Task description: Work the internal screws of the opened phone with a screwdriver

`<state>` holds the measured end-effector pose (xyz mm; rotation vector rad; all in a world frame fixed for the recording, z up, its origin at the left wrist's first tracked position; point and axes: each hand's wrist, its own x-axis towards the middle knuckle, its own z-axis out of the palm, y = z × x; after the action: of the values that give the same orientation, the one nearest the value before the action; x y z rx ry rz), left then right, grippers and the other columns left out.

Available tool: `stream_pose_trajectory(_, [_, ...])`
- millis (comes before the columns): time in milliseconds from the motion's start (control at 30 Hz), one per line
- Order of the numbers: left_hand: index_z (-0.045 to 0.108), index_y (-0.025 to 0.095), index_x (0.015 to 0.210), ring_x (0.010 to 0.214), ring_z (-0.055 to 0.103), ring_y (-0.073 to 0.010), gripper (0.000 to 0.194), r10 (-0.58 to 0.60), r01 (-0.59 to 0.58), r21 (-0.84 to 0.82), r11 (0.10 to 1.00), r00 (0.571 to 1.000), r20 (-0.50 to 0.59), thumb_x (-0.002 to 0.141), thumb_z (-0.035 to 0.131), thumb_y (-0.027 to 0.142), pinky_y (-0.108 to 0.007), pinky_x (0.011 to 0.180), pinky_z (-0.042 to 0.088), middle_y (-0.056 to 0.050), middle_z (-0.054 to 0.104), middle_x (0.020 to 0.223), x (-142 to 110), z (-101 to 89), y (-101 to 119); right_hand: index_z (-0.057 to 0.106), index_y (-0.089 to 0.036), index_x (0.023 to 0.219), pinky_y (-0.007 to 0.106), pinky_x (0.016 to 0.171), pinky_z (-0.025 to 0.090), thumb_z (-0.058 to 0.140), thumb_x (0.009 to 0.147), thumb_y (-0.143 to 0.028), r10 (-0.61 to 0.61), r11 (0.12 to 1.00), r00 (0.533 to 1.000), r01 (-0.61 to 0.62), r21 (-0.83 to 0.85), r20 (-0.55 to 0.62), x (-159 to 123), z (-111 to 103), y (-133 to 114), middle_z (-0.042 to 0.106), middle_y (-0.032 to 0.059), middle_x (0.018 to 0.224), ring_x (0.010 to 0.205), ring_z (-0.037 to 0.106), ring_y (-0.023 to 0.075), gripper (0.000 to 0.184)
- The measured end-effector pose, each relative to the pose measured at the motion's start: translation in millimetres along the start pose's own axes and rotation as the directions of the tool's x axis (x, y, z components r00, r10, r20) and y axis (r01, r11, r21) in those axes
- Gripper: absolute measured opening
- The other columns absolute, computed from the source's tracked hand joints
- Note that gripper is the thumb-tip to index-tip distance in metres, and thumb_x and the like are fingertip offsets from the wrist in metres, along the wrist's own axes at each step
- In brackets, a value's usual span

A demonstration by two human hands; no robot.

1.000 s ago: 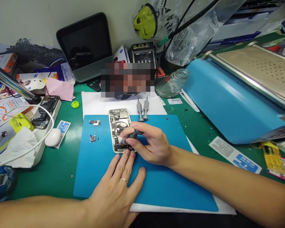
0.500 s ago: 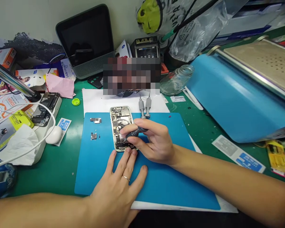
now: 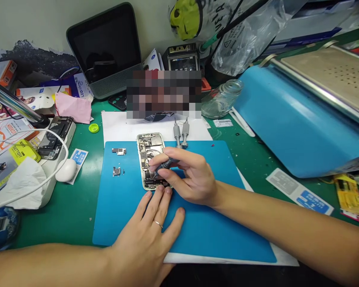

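Observation:
An opened phone (image 3: 144, 156), its inner parts bare, lies on the blue mat (image 3: 113, 215). My left hand (image 3: 152, 225) rests flat with spread fingers, the fingertips touching the phone's near edge. In my right hand (image 3: 188, 175) is a dark grey screwdriver (image 3: 168, 163), tilted and pinched between thumb and fingers, its tip down over the lower part of the phone; the exact contact point is too small to tell. Left of the phone lie a metal shield plate (image 3: 119, 151) and a small part (image 3: 116, 171) with tiny pieces beside it.
Two grey screwdrivers (image 3: 181, 133) stand beyond the phone. A glass jar (image 3: 223, 99) and a blue machine (image 3: 275, 123) are at the right. On the left are another opened phone (image 3: 55, 137), a white cable (image 3: 67, 149) and boxes. A tablet-like screen (image 3: 104, 48) leans at the back.
The whole view has shifted slightly. Both hands keep nearly the same pose at the phone, with the screwdriver still in my right hand.

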<state>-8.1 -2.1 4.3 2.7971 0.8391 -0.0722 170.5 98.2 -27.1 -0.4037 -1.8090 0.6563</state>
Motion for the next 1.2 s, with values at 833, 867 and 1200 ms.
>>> stream_pose_trajectory(833, [0.021, 0.003, 0.153, 0.152, 0.002, -0.0457, 0.086, -0.007, 0.007, -0.003, 1.000, 1.000, 0.000, 0.091, 0.055, 0.051, -0.052, 0.120, -0.007, -0.035, 0.016, 0.159, 0.2, -0.3, 1.5, 0.036, -0.032, 0.149, 0.030, 0.081, 0.068, 0.058, 0.090, -0.001, 0.019, 0.999, 0.997, -0.017, -0.027, 0.077, 1.1, -6.5, -4.6, 0.073, 0.0037, 0.112, 0.101, 0.074, 0.0171, 0.070])
stream_pose_trajectory(867, [0.020, 0.003, 0.153, 0.152, 0.002, -0.0458, 0.086, -0.008, 0.008, -0.004, 1.000, 1.000, 0.001, 0.091, 0.055, 0.051, -0.052, 0.120, -0.007, -0.035, 0.016, 0.159, 0.2, -0.3, 1.4, 0.036, -0.032, 0.149, 0.030, 0.081, 0.068, 0.058, 0.089, -0.001, 0.019, 1.000, 0.997, -0.017, -0.026, 0.080, 1.1, -6.7, -4.7, 0.073, 0.0037, 0.111, 0.101, 0.074, 0.0172, 0.071])
stream_pose_trajectory(1200, [0.018, 0.003, 0.153, 0.152, 0.004, -0.0461, 0.084, -0.002, 0.002, -0.006, 1.000, 1.000, 0.015, 0.093, 0.051, 0.052, -0.052, 0.119, -0.006, -0.035, 0.016, 0.159, 1.4, -1.5, 0.2, 0.036, -0.031, 0.149, 0.030, 0.081, 0.068, 0.058, 0.088, 0.002, 0.014, 1.000, 0.997, -0.013, -0.016, 0.078, -1.0, -6.0, -3.4, 0.072, 0.0050, 0.112, 0.101, 0.073, 0.0168, 0.073])
